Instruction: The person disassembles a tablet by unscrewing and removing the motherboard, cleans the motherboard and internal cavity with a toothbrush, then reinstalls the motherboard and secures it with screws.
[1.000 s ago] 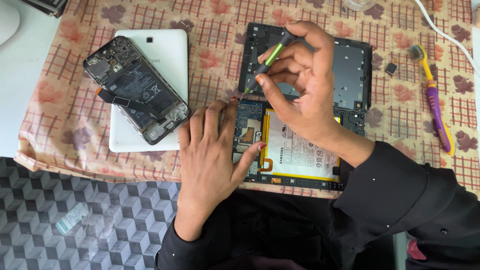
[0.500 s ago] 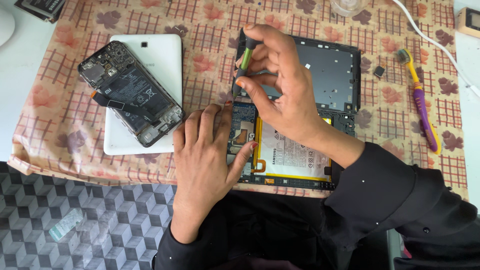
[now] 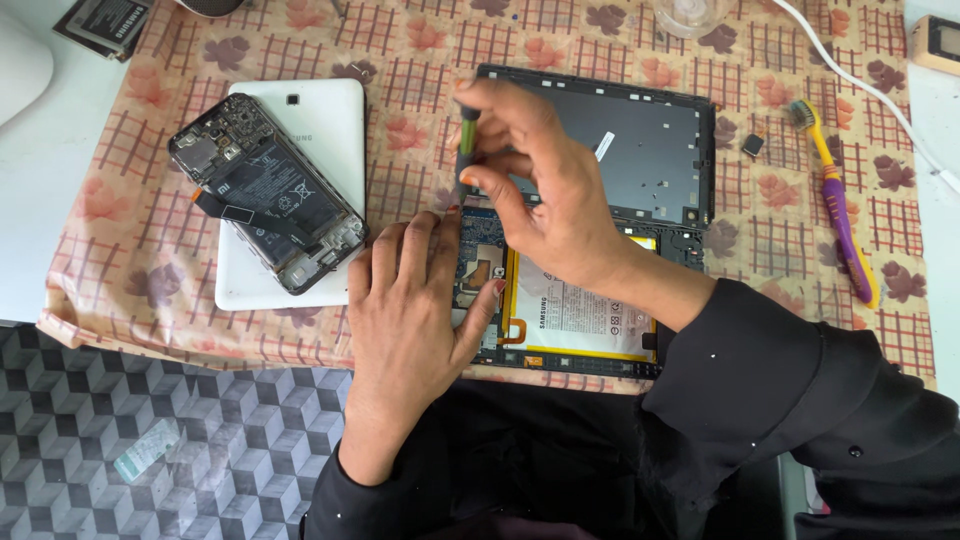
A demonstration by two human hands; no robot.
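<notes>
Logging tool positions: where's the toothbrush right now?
In the head view, the purple and yellow toothbrush lies on the patterned cloth at far right, beside the opened tablet and clear of both hands.

Sleeves: black, long, loose, with tiny pale studs, lower right of the frame.
Nails: right hand (image 3: 560, 205) orange-red painted; left hand (image 3: 405, 310) likewise.
</notes>
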